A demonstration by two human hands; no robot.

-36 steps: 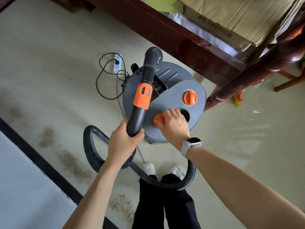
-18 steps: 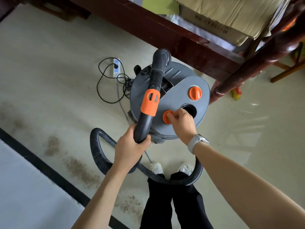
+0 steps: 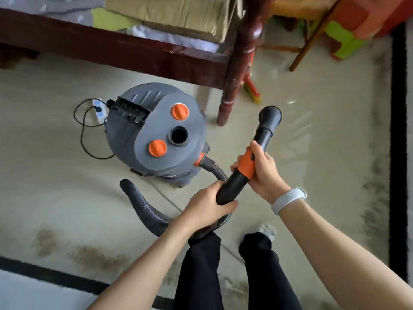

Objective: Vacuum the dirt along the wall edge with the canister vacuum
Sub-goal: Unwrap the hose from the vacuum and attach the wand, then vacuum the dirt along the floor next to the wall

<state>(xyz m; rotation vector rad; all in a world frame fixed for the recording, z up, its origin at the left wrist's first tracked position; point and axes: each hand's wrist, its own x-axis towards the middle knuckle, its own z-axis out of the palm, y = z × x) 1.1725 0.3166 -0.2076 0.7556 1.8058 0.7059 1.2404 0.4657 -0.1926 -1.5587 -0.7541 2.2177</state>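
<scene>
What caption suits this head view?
Both hands, left and right, grip the vacuum wand beside the grey canister.

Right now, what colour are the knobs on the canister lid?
Orange, both knobs, on the grey lid. Head view.

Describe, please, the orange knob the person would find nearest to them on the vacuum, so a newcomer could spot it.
Start at the grey canister vacuum on the floor beside the dark wooden bed frame. Its flat lid carries two orange knobs flanking a round black hole. The nearer orange knob sits below-left of that hole, closest to the hose.
</scene>
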